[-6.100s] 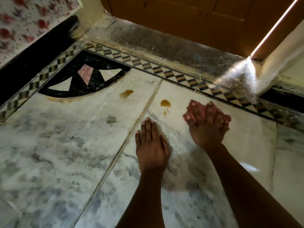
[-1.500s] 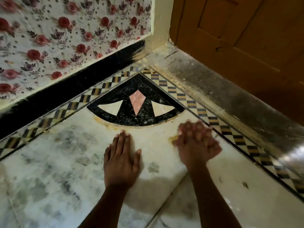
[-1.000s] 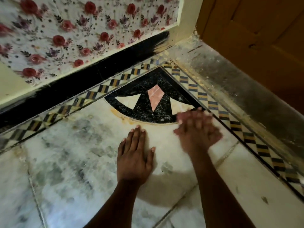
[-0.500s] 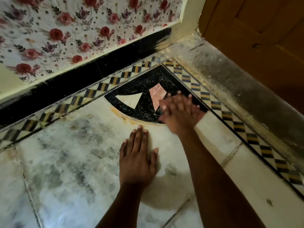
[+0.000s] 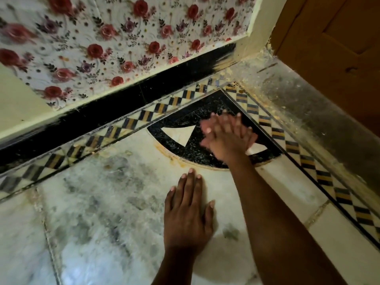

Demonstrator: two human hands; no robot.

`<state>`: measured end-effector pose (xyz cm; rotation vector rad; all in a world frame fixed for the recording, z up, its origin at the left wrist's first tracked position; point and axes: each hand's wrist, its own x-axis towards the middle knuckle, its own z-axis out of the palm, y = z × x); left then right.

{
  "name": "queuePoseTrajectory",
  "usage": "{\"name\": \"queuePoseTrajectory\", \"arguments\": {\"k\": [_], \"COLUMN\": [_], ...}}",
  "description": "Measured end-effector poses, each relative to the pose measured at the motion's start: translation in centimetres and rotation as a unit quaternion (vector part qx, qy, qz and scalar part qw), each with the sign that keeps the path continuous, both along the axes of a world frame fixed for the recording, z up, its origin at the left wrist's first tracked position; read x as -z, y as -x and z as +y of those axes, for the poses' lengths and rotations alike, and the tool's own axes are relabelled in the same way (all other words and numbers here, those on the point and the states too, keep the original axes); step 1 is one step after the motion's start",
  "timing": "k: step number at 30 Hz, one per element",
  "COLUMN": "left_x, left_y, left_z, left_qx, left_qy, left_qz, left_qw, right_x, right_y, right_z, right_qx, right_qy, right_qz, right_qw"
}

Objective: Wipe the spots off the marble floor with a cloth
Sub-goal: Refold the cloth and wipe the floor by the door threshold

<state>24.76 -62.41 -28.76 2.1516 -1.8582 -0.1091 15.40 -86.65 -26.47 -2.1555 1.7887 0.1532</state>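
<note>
Two hands are on the marble floor (image 5: 102,212). Left hand (image 5: 188,219) lies flat, fingers straight, holding nothing. Right hand (image 5: 226,136), blurred, is over the black corner inlay (image 5: 181,145); its grip cannot be told, and no cloth shows clearly beneath it.

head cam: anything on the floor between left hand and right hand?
Nothing loose: bare white marble and the black inlay's curved edge separate left hand from right hand.

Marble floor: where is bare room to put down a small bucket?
The pale slab left of the left hand is bare, also the strip between right forearm and checkered border. The corner inlay is crowded by the right hand.
</note>
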Motion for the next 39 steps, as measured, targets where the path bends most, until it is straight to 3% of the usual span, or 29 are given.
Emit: {"name": "queuePoseTrajectory", "arguments": {"k": [2,4,7,9,11,13,15,19,22,25,27,28,30,33,36,39], "left_x": [0.0,-0.2,0.0,0.0,0.2,0.2,0.1,-0.2,-0.1,-0.2,0.0,-0.1,-0.1,-0.2,-0.2,-0.4], "left_y": [-0.2,-0.2,-0.1,-0.2,-0.1,0.0,0.2,0.0,0.0,0.0,0.0,-0.1,0.0,0.0,0.0,0.0], "left_z": [-0.1,-0.1,0.1,0.1,0.0,0.0,0.0,0.0,0.0,0.1,0.1,0.1,-0.1,-0.1,0.0,0.1], "left_qx": [0.001,0.003,0.001,0.007,0.004,0.007,0.002,-0.007,-0.011,-0.001,0.008,0.008,0.005,-0.003,0.0,0.0], "left_qy": [-0.004,-0.001,0.007,0.002,0.011,-0.006,-0.01,-0.015,-0.015,-0.022,-0.03,-0.033,-0.032,-0.015,-0.007,-0.018], "left_qz": [0.005,0.007,0.013,0.011,0.011,0.008,0.009,0.003,0.003,-0.007,-0.009,-0.01,-0.015,-0.012,-0.017,-0.025], "left_qw": [1.0,1.0,1.0,1.0,1.0,1.0,1.0,1.0,1.0,1.0,0.999,0.999,0.999,1.0,1.0,1.0], "right_x": [-0.1,0.9,2.2,2.5,2.2,1.4,0.5,-0.1,1.1,0.3,-0.6,-0.9,-1.0,-0.5,0.7,1.1], "right_y": [0.6,4.0,8.0,7.3,4.3,0.6,-3.1,-3.2,2.2,3.6,1.5,-0.1,-2.5,-0.9,6.9,13.0], "right_z": [3.7,6.9,4.9,1.8,-1.5,-2.8,-2.0,3.1,4.7,1.4,-1.4,-2.1,-1.4,5.9,12.2,9.2], "right_qx": [-0.123,-0.158,-0.019,0.15,0.215,0.155,0.018,-0.189,-0.106,0.158,0.244,0.22,0.081,-0.047,0.011,0.202], "right_qy": [0.019,0.081,0.055,0.024,-0.005,-0.034,-0.02,0.028,0.069,0.006,-0.028,-0.035,-0.025,0.022,0.057,0.033], "right_qz": [-0.009,-0.021,0.024,0.006,-0.031,-0.051,-0.009,-0.039,-0.009,-0.017,-0.048,-0.05,-0.042,-0.041,-0.033,-0.005], "right_qw": [0.992,0.984,0.998,0.988,0.976,0.986,1.0,0.981,0.992,0.987,0.968,0.973,0.995,0.998,0.998,0.979]}}
